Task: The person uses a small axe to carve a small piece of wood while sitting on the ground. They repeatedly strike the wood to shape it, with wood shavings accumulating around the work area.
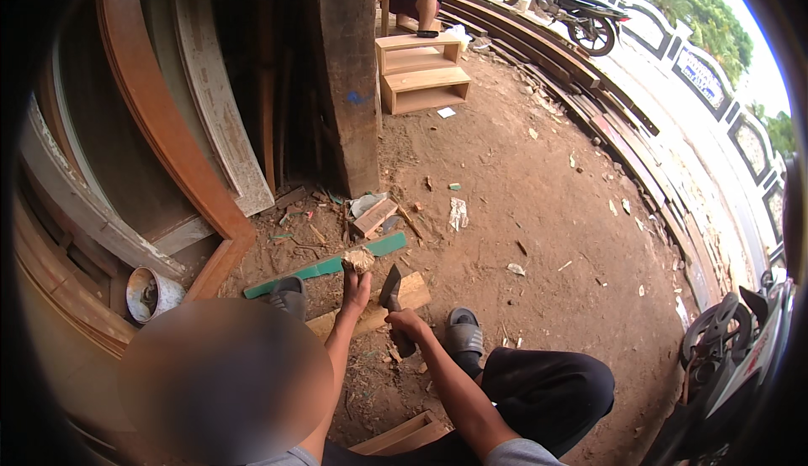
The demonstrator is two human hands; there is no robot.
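Observation:
My left hand (355,289) grips a pale piece of wood (358,258) with a rough top end. My right hand (404,324) is closed on the handle of a dark, broad-bladed cleaver (392,285), its blade raised just right of that piece. Beneath both hands lies a light wooden block (414,291) on the dirt, between my sandalled feet. A green plank (278,281) lies just behind it.
Leaning panels and frames (151,129), a bucket (154,296) left; a post (349,79) ahead, wooden steps (425,95) beside a seated person's leg (427,7). Boards (589,104) line the right, with motorbikes (589,28) beyond and nearby. An open wooden box (404,432) lies below.

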